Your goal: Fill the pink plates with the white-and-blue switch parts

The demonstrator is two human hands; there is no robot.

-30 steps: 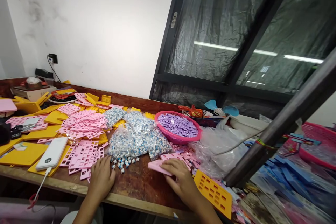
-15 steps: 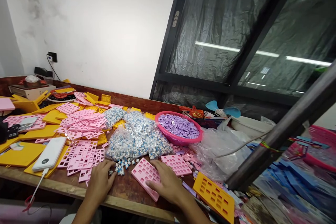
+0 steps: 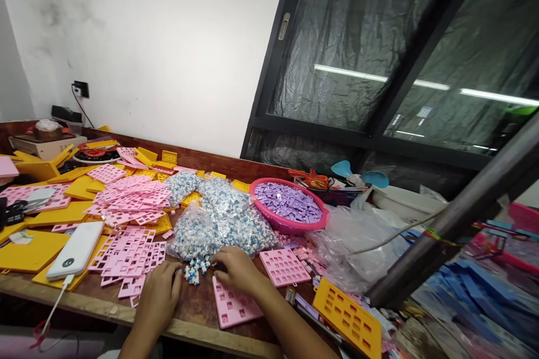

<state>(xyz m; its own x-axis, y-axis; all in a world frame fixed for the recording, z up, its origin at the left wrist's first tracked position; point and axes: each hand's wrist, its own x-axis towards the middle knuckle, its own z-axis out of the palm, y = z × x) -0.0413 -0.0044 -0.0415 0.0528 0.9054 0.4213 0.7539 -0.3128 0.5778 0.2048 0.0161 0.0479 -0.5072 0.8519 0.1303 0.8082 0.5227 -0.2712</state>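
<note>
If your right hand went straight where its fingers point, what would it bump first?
The right hand would probably meet the little pile of blue-and-white pieces, just ahead of it. The clear bag is close too, and depth is hard to judge.

Both forearms [image 3: 290, 317] bare, left hand [image 3: 159, 286] palm-down, right hand [image 3: 234, 268] slightly farther forward (fingers [image 3: 219, 256] bent)

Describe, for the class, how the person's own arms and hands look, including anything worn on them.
The left hand and right hand are ungloved. The left forearm and right forearm are bare as far as they show, with no sleeve, watch or bracelet visible.
</note>
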